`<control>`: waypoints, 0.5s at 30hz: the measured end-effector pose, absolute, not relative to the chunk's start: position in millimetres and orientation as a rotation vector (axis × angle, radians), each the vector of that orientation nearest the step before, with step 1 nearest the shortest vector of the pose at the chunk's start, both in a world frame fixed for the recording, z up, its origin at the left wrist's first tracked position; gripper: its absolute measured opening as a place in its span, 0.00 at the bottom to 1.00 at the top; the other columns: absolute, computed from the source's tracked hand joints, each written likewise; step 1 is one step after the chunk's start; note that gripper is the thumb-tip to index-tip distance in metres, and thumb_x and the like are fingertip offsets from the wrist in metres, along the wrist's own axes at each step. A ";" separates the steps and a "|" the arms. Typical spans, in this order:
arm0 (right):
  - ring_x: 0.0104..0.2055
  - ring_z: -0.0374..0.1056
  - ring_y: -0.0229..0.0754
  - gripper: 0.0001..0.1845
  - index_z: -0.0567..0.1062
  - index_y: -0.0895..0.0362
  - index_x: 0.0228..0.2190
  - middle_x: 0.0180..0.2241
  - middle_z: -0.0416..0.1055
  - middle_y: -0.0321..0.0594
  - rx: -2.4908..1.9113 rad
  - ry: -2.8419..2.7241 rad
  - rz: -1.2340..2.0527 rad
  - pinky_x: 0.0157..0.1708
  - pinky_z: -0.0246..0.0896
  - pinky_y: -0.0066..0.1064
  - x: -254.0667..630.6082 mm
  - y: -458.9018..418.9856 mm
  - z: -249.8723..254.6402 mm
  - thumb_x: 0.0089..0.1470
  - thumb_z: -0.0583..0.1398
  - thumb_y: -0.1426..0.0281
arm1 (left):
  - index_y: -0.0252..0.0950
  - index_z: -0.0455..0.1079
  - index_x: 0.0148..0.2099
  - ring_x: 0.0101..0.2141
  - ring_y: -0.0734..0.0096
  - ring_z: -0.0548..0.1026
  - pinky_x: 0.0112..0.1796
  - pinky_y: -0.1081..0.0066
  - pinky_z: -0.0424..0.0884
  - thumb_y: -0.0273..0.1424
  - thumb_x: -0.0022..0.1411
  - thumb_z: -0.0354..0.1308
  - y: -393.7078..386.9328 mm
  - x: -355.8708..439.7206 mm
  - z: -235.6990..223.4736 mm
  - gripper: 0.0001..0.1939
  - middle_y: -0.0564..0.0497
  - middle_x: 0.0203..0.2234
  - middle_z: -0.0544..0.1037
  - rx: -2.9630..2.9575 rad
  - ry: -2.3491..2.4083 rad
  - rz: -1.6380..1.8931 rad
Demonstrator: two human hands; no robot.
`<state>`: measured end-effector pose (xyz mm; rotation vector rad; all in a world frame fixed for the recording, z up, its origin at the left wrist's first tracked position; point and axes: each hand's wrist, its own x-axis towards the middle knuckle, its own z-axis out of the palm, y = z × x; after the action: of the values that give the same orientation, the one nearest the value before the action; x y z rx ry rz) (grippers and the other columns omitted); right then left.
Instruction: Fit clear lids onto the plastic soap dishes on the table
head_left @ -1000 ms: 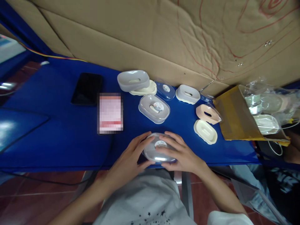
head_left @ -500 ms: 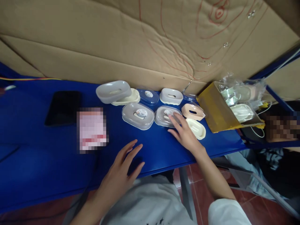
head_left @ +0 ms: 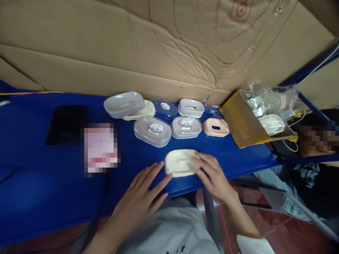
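A cream soap dish (head_left: 180, 162) lies near the front edge of the blue table (head_left: 53, 183). My right hand (head_left: 212, 174) rests on its right end with the fingers curled around it. My left hand (head_left: 143, 197) lies flat on the table just left of the dish, fingers stretched out and a fingertip close to its rim. Behind the dish stand two lidded clear soap boxes (head_left: 152, 131) (head_left: 186, 127) and a pink dish (head_left: 215, 127).
At the back sit a grey dish (head_left: 120, 104) on a cream one, a clear lid (head_left: 164, 107), and a white dish (head_left: 190, 107). A dark phone (head_left: 65, 123) lies left. A yellow carton (head_left: 243, 123) with bagged dishes stands right. Cardboard (head_left: 132, 46) walls the back.
My right hand left the lidded box in the back row and pulled the cream dish from the right to the front edge. My left hand shifted slightly right toward it.
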<state>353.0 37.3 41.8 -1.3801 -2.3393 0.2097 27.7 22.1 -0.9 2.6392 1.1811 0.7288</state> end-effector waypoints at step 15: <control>0.58 0.76 0.54 0.21 0.75 0.49 0.65 0.56 0.81 0.46 -1.400 -2.306 -0.007 0.62 0.63 0.53 373.4 64.3 42.5 0.74 0.61 0.65 | 0.49 0.54 0.79 0.66 0.50 0.75 0.60 0.53 0.80 0.36 0.78 0.59 16.1 30.3 -0.9 0.33 0.40 0.76 0.62 2.407 1.412 0.835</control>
<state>373.4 64.3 42.5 -1.3998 -2.3059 -0.0073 30.3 16.1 -0.9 2.4072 1.4124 0.8355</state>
